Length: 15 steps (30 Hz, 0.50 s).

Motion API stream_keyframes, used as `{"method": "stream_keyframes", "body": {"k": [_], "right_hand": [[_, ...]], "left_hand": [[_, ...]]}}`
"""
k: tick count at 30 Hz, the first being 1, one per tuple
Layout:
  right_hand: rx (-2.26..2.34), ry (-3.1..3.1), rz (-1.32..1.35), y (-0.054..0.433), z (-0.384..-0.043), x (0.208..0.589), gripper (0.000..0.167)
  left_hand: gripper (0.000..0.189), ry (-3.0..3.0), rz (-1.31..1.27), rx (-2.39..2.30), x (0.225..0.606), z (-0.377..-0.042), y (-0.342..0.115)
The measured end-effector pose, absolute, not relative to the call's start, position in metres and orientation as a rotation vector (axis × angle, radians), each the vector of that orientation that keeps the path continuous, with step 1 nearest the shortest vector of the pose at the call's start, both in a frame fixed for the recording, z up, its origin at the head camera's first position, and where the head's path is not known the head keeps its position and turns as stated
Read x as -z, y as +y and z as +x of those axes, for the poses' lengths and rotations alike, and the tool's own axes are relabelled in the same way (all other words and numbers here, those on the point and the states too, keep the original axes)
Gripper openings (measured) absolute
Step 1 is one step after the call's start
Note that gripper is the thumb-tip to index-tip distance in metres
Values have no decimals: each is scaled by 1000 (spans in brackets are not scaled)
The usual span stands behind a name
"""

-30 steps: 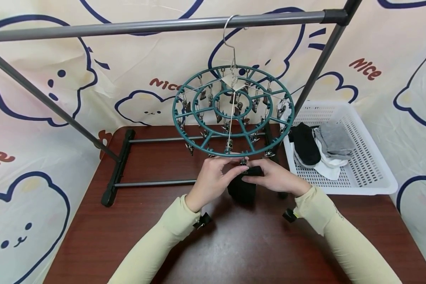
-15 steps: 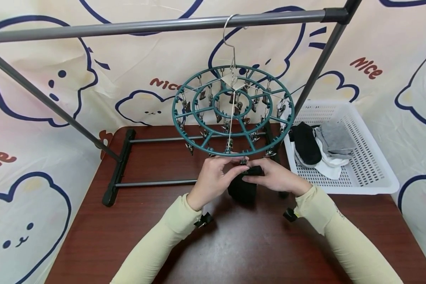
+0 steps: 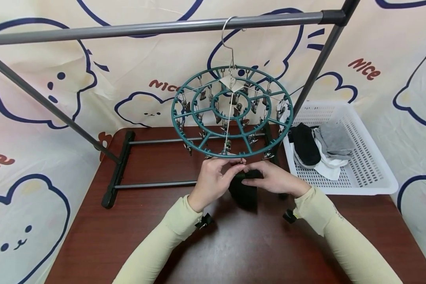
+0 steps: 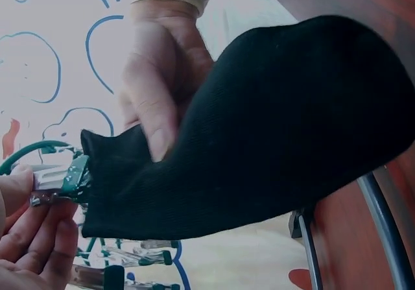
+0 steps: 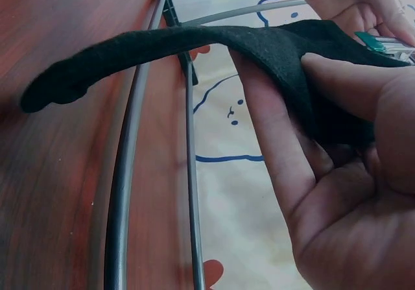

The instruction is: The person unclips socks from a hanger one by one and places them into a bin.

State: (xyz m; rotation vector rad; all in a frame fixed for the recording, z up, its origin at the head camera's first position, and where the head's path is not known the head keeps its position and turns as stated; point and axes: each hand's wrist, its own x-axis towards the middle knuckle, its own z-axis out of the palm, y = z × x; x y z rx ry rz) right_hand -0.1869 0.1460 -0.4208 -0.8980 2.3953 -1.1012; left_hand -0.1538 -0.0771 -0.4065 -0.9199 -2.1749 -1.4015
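Note:
A black sock hangs below the front rim of a round green clip hanger. My right hand pinches the sock near its cuff, thumb on one face and fingers behind, as the right wrist view shows. With thumb and fingers, my left hand pinches a metal clip with green tips. Those tips sit right at the cuff edge in the left wrist view, and the sock's foot extends away from both hands.
The hanger hooks over a grey rack bar; several metal clips dangle from its rings. At right, a white basket holds folded socks, black, grey and white. The rack's black foot stands on the brown table.
The left fingertips have shifted slightly and now cover more of the clip. The sock's lower end hangs a little lower. The right hand stays on the sock.

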Motion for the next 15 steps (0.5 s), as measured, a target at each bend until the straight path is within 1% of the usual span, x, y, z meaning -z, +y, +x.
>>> {"method": "stream_keyframes", "body": {"k": [6, 11, 15], "right_hand": [[1008, 2403, -891, 148, -187, 423, 26], [972, 2358, -907, 151, -183, 424, 21], [934, 2346, -951, 154, -177, 417, 23]], "left_hand": [[23, -2152, -923, 1371, 406, -154, -78], [22, -2152, -902, 1343, 407, -155, -79], [22, -2151, -887, 1337, 407, -155, -80]]}}
